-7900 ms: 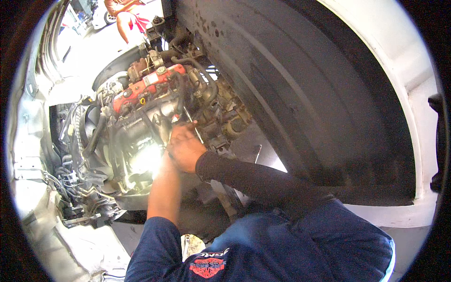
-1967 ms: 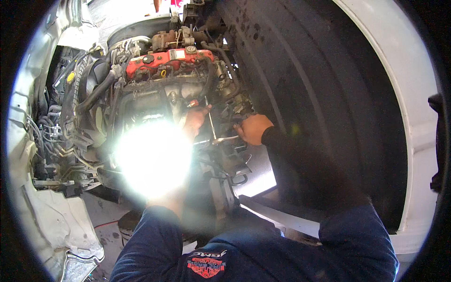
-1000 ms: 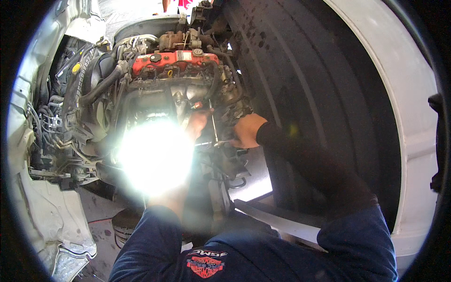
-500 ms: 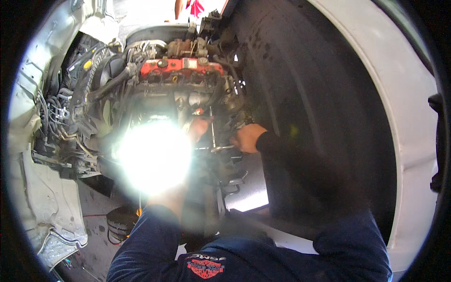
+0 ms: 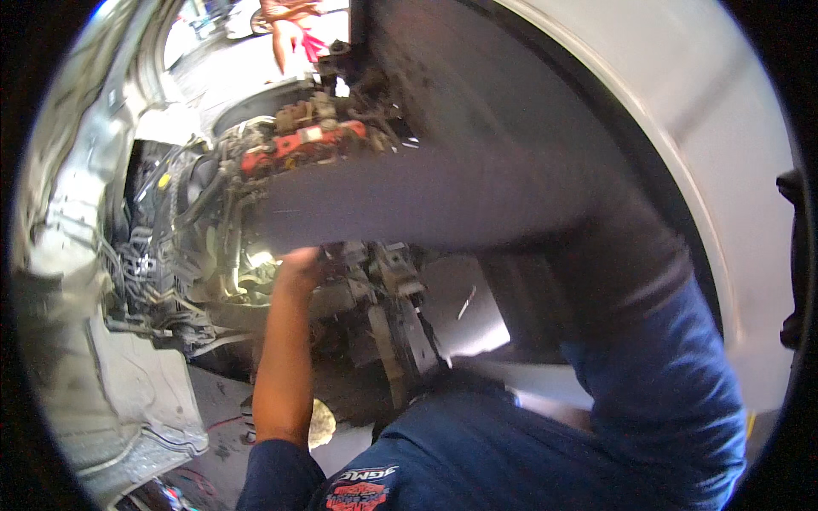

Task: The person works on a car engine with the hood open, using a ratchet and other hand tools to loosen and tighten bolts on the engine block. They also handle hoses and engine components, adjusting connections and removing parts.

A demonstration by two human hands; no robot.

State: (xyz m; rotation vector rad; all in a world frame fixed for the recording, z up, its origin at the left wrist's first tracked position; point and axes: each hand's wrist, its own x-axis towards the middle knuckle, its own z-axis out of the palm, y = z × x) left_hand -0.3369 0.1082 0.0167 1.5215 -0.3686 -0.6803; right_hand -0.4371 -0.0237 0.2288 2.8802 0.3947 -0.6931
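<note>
My left hand is at the front of the engine, below a red valve cover, among metal parts and hoses; its fingers are blurred, so what they hold is unclear. My right forearm, in a dark sleeve, sweeps across the middle of the engine toward the left, heavily smeared by motion; I cannot make out the hand at its end. The sleeve hides much of the intake side of the engine.
A dark curved panel with a white rim rises on the right. Bare metal bodywork lines the left, with wiring and pipes beside it. Another person is beyond the engine, near a wheel.
My right arm has swung left and up across the engine from beside the wrench. The glare over my left forearm is gone. The view has shifted, showing more of the other person.
</note>
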